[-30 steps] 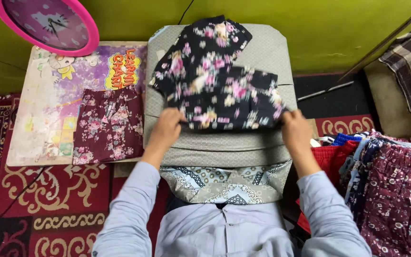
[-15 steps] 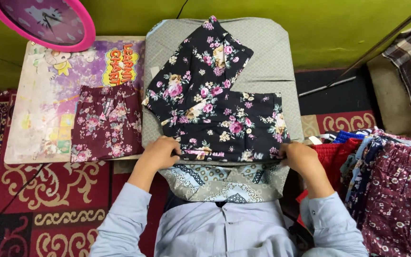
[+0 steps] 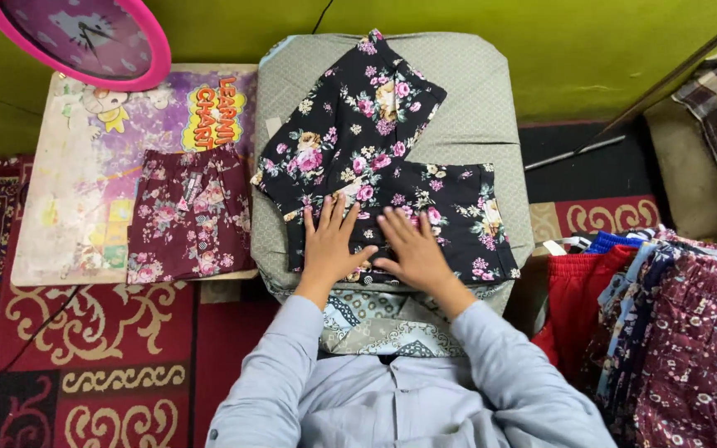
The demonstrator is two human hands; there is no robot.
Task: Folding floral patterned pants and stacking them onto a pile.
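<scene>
Both hands flat on the black floral garment

The left hand [image 3: 331, 242] and right hand [image 3: 412, 249], which gripped the near hem corners a moment ago, now lie side by side, fingers spread, pressing the black floral garment [image 3: 375, 158] onto the grey cushion [image 3: 475, 91]. Its far part seems folded over at an angle. A maroon floral garment [image 3: 188, 217] lies left on the tabletop [image 3: 68, 207].

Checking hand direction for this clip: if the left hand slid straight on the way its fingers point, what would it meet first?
The left hand lies flat on the black floral garment, fingers pointing away from the person. Going straight on, it would likely meet the raised folded part of that same garment first, then the grey cushion beyond.
</scene>
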